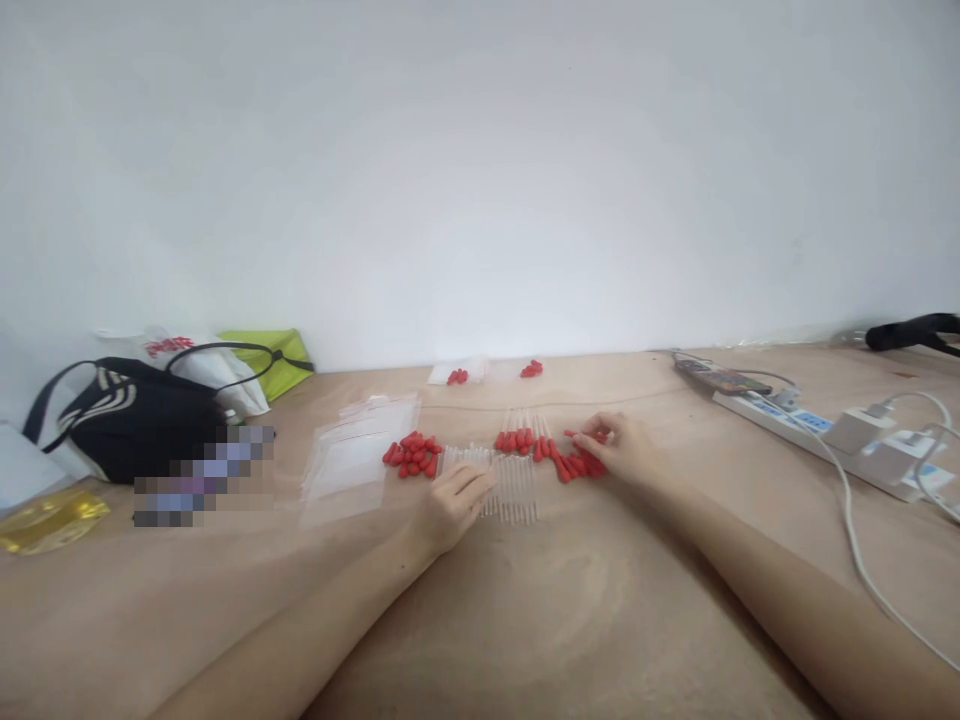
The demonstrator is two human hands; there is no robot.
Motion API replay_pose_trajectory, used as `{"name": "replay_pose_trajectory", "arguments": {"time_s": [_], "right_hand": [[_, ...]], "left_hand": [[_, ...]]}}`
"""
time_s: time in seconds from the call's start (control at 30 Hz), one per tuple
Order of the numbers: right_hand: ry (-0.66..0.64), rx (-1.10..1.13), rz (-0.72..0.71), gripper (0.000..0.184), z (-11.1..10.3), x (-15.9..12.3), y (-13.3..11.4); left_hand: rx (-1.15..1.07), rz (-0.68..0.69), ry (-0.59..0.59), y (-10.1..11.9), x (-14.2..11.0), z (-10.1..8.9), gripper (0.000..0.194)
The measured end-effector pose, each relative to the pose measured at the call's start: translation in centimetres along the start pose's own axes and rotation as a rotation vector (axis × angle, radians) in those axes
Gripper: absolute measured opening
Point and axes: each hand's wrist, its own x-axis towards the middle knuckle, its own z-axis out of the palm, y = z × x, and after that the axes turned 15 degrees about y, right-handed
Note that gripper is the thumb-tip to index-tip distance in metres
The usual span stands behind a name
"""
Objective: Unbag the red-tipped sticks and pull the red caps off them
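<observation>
My left hand (459, 502) rests over a row of thin clear glass dropper tubes (517, 492), its fingers bent and pressed together. What lies under those fingertips is hidden. Some tubes at the far side carry red rubber bulbs (515, 440) on their ends. My right hand (619, 450) is closed in a pinch on a red rubber bulb (574, 434), just above a small pile of loose red bulbs (576, 466). Another heap of red bulbs (412, 455) lies left of the tubes, beside my left hand.
Clear zip bags (349, 465) are spread on the left of the table. Farther back lie two small groups of red bulbs (532, 369). A power strip (810, 430) with chargers and a white cable (847, 500) runs along the right. A black bag (139, 425) stands at left.
</observation>
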Motion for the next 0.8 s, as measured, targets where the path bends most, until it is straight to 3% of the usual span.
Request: {"name": "replay_pose_trajectory", "arguments": {"time_s": [0.23,0.53,0.63,0.8], "right_hand": [[-0.054,-0.196,-0.105,0.018,-0.1,-0.8,0.1],[-0.027,-0.257,-0.139,0.024,0.0,-0.6,0.0],[-0.073,-0.315,-0.085,0.023,0.5,0.1,-1.2],[-0.278,-0.427,0.098,0.022,2.2,1.9,-3.4]], "left_hand": [[-0.045,0.033,-0.143,0.0,0.6,-0.4,0.014],[-0.041,-0.033,-0.165,-0.2,0.2,-0.3,0.029],[-0.041,-0.070,-0.208,-0.2,0.1,-0.5,0.029],[-0.033,-0.129,-0.253,-0.2,0.0,-0.6,0.029]]}}
